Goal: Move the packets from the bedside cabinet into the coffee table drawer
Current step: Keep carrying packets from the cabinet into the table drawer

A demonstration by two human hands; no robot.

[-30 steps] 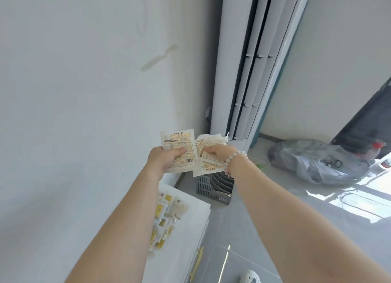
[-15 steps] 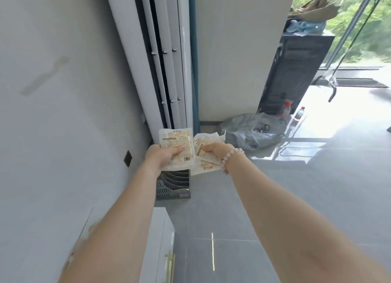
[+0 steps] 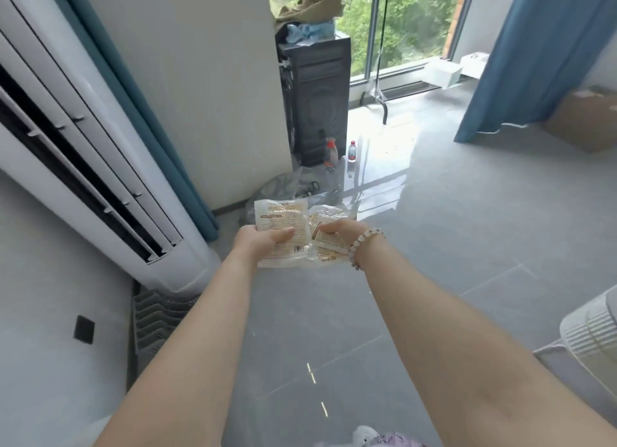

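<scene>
Fingers (image 3: 283, 235) of the left hand (image 3: 258, 246) curl round a flat cream packet (image 3: 280, 217), thumb across its printed face. Both arms reach forward, so the packet hangs in mid-air above the floor.

Just beyond the hands a crumpled plastic bag (image 3: 283, 187) lies on the floor at the foot of a white wall. Behind it stands a tall black speaker (image 3: 317, 95) with bundled cloth (image 3: 310, 9) on top and two small bottles (image 3: 352, 151) at its base. A white tower air conditioner (image 3: 100, 146) rises at the left, a teal curtain (image 3: 133, 89) behind it and a grey slatted rack (image 3: 153, 319) at its foot.

The right hand (image 3: 337, 234), a bead bracelet (image 3: 364, 244) on its wrist, pinches several crumpled packets (image 3: 329, 251) with bent fingers. These touch the left hand's packet and partly tuck behind it. How many there are cannot be told.

The grey tiled floor (image 3: 467, 229) shines under a large window (image 3: 400, 22). A blue curtain (image 3: 521, 55) hangs at the right, a cardboard box (image 3: 587, 122) beside it. A white ribbed appliance (image 3: 594, 339) stands at the lower right.
</scene>
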